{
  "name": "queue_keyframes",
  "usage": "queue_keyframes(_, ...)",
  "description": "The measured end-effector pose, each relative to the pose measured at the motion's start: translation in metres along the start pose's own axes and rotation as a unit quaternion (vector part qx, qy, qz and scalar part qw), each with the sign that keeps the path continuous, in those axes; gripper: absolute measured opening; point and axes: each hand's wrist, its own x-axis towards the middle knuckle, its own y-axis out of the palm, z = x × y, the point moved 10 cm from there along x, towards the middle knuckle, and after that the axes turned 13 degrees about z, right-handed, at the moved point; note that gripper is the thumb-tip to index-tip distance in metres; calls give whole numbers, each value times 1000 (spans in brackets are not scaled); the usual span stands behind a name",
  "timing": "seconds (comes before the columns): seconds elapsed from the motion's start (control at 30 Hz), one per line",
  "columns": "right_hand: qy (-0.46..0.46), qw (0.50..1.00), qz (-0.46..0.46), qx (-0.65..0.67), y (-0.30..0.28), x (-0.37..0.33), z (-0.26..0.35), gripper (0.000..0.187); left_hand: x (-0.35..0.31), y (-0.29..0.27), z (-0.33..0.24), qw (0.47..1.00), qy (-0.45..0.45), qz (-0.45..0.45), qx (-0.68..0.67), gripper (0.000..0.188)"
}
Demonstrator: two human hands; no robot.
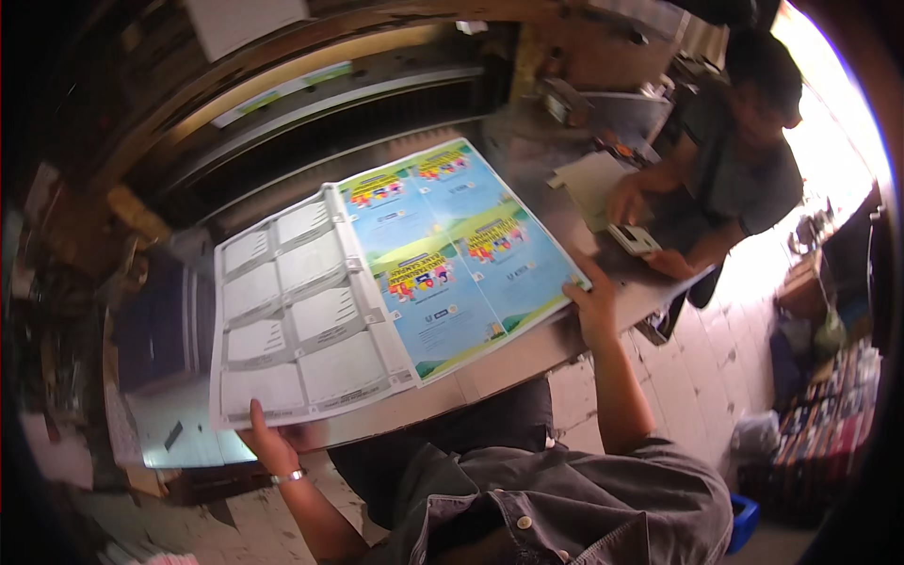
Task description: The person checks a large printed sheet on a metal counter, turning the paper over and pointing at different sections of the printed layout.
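Two large printed sheets lie side by side across the worktable in front of me. The left one is a grey and white sheet (303,311) with a grid of pages. On the right is a colourful sheet (471,254) in blue, green and yellow, overlapping the grey one's raised edge. My left hand (267,440) pinches the near left corner of the grey sheet, thumb on top and fingers beneath. My right hand (593,299) grips the right edge of the colourful sheet, thumb on top; its other fingers are partly hidden below.
The worktable (363,421) shows along its front edge, with a lit glass panel (188,428) at its left. A dark machine (377,104) with a long slot stands behind. At the right sits another person (744,141), holding a small pale object (635,239) beside cream papers (591,184).
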Motion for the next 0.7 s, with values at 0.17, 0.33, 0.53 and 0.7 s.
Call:
queue_keyframes(0.17,237,928,215,190,60,-28,-9,57,-3,8,1,1000,-24,9,-15,63)
queue_keyframes(0.33,157,918,236,277,88,-16,9,55,-3,6,11,999,-33,17,-17,58)
queue_keyframes(0.53,116,923,182,319,99,6,14,60,4,-10,28,999,-7,31,-9,54)
queue_keyframes(0.7,77,864,266,420,159,-10,25,81,8,-6,29,998,10,51,-17,52)
